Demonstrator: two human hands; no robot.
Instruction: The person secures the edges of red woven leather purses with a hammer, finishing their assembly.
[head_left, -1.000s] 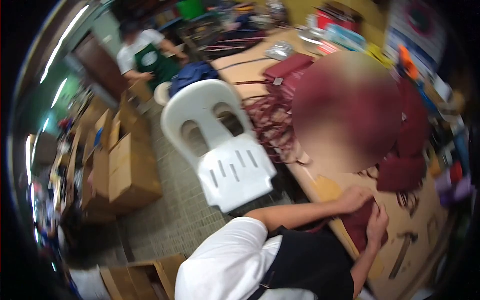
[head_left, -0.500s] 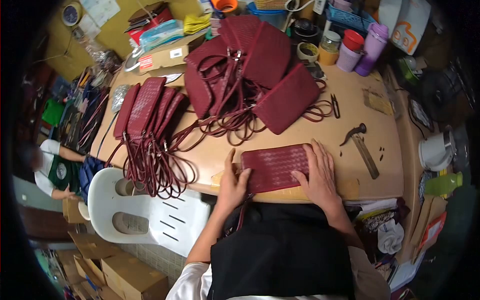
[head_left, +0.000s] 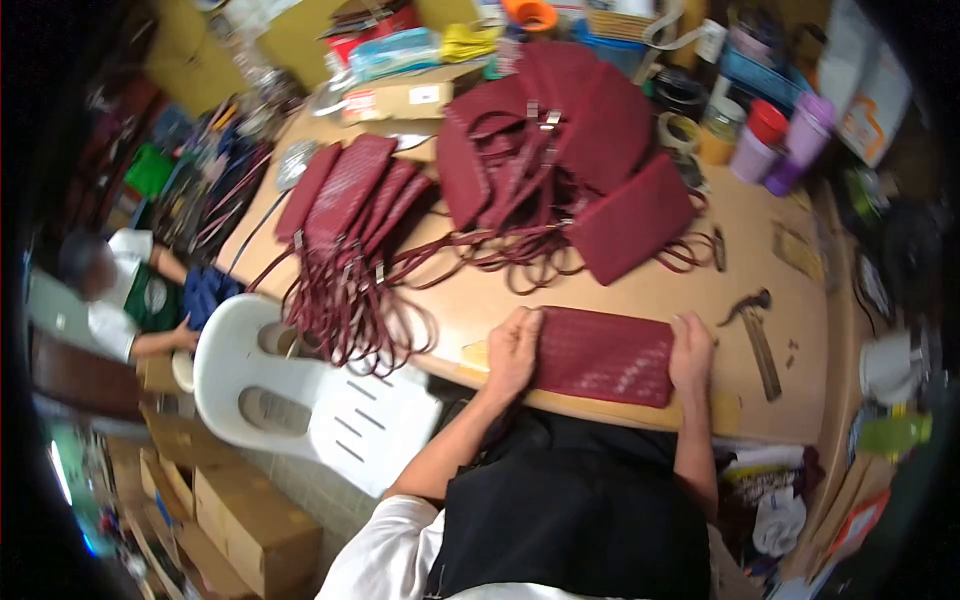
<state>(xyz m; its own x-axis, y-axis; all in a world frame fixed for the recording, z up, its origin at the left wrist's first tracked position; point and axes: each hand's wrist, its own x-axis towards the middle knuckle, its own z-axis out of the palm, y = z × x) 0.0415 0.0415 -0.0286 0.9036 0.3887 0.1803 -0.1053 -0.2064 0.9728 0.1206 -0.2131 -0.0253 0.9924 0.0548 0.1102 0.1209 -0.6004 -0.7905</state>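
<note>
A dark red woven pouch (head_left: 604, 356) is held level at the front edge of the table, between my two hands. My left hand (head_left: 514, 352) grips its left end, fingers wrapped round the edge. On the opposite end my right hand (head_left: 691, 355) is closed in the same way. Behind the pouch lies a large pile of matching red bags (head_left: 600, 120) with thin straps. To the left, several more red pouches (head_left: 345, 195) lean together, their looped straps (head_left: 350, 310) hanging over the table edge.
A hammer (head_left: 758, 345) and small dark nippers (head_left: 719, 249) lie right of the pouch. A white plastic chair (head_left: 250, 350) stands at the left, near a person in a green apron (head_left: 150, 298). Cups and a purple bottle (head_left: 803, 140) line the back right. Cardboard boxes (head_left: 250, 520) sit on the floor.
My hands have shifted from resting on the pouch's face to gripping its two ends. The view has turned, moving the table's contents to the right in the picture.
</note>
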